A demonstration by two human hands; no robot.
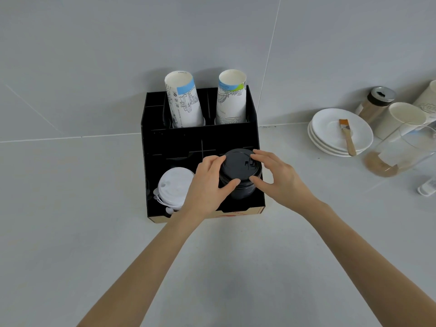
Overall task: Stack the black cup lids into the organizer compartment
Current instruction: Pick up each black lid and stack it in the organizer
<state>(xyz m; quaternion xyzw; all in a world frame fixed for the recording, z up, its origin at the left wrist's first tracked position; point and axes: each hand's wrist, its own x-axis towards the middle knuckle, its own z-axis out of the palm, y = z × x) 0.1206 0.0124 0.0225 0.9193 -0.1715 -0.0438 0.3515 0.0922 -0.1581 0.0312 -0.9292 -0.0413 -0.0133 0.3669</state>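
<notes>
Stack of black cup lids (239, 172) sits in front right compartment of black organizer (151, 166), top lids standing above the wall. Left hand (207, 182) and right hand (274, 177) cup it from opposite sides, fingers spread, fingertips pinching the rim; probably to keep the column aligned while it settles. White lids (173, 188) occupy the front left compartment. Paper cups (184, 102) stand in the rear slots. Organizer rests on the tabletop (70, 232) against the wall.

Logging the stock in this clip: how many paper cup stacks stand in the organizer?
2. One paper cup stack stands in a back compartment of the organizer, left of the other; the far-left back slot's inside is hard to see.
</notes>
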